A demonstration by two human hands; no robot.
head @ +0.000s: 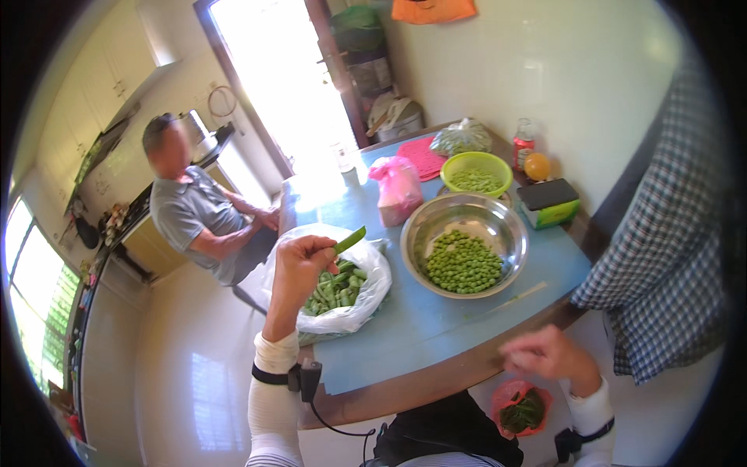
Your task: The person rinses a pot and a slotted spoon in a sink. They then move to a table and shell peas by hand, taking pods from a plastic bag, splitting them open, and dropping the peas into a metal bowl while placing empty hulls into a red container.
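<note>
My left hand point(306, 262) pinches a green pea pod point(351, 239) between thumb and fingers. Beneath it, a white plastic bag point(373, 286) lies open on the table with many pods point(335, 292) inside. To its right stands a stainless steel bowl point(409, 257) holding a heap of shelled green peas point(464, 265). My right hand point(540, 351) is blurred beside the table's front edge, its fingers curled; whether anything is between them cannot be told. Below that hand, a red plastic bag point(503, 392) on the floor holds dark green pieces that look like empty pods.
Behind the bowl are a green colander point(507, 175), a pink bag point(400, 195), a tied clear bag point(464, 139), a lidded box point(548, 204), an orange ball-shaped thing point(537, 167) and a bottle point(523, 146). A person point(201, 210) sits at the table's left. Checked cloth point(659, 233) hangs at right.
</note>
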